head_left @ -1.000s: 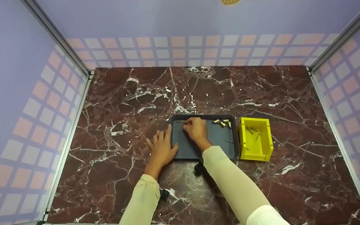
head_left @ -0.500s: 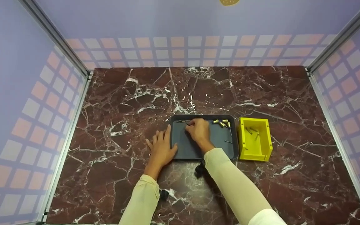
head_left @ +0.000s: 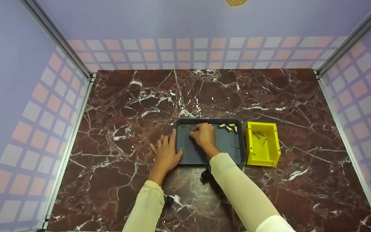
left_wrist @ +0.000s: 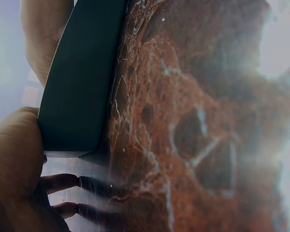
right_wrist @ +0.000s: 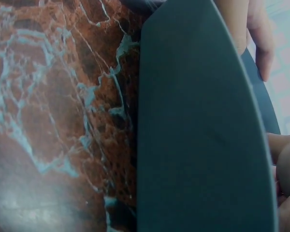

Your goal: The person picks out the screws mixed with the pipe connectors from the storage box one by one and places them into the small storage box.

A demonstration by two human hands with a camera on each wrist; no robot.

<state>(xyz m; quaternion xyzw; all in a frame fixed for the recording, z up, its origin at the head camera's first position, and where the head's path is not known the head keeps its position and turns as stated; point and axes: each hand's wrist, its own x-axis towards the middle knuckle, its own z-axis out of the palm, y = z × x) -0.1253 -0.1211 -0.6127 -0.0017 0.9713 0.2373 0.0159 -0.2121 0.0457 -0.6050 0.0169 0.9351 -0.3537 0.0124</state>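
Observation:
My left hand (head_left: 167,154) lies with spread, straight fingers along the left rim of a dark grey tray (head_left: 188,154). In the left wrist view, the left hand's thumb side (left_wrist: 14,150) is against the tray's outer wall (left_wrist: 82,82). Over the tray's inside, my right hand (head_left: 204,135) pinches a small metal screw (head_left: 190,129) between thumb and fingertips; most of it is hidden. Thin screws (head_left: 186,125) lie by the tray's far left corner, just beyond the fingertips. In the right wrist view, curled right fingers (right_wrist: 289,169) show behind the tray wall.
Several small brass-and-dark pieces (head_left: 229,127) lie in the tray's far right corner, with a lone screw (head_left: 235,146) below them. A yellow bin (head_left: 251,161) holding several screws stands right beside the tray. Patterned panels (head_left: 201,51) enclose the marbled tabletop (head_left: 124,145).
My right hand has shifted slightly right and back from the screws at the tray's far left corner. The small screw now shows at its fingertips. My left hand has stayed put.

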